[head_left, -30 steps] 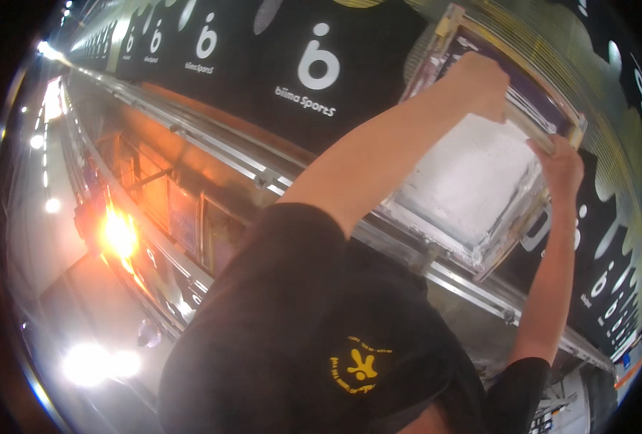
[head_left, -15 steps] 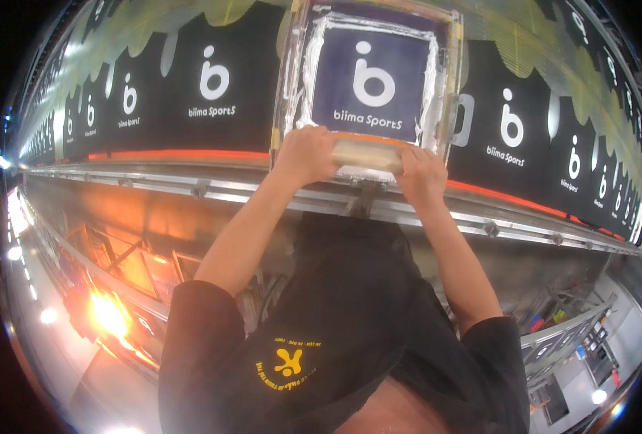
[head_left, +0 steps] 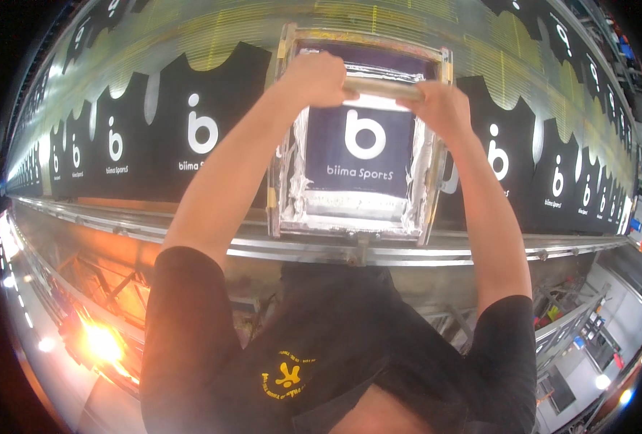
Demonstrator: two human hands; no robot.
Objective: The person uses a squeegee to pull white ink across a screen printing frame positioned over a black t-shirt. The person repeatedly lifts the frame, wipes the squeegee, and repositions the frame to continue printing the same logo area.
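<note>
A screen printing frame (head_left: 276,184) lies on the long table in front of me, smeared with white ink (head_left: 297,155) along its inner edges. Within it the dark mesh shows a round white logo (head_left: 365,137) with a line of lettering below. Across the far part of the frame is a squeegee (head_left: 386,89) with a pale handle. My left hand (head_left: 315,78) grips the handle's left end, and my right hand (head_left: 442,108) closes around its right end. Both arms reach forward over the frame. The squeegee's blade is mostly hidden below the handle.
Black shirt pieces (head_left: 212,108) with white logos lie in a row along the table to both sides. A metal rail (head_left: 321,252) runs along the near edge. Behind me at the left glows a bright orange heater or lamp (head_left: 104,340).
Both hands have moved away from me with the squeegee, from the near end of the frame to its far end. My view has shifted, so the frame sits lower.
</note>
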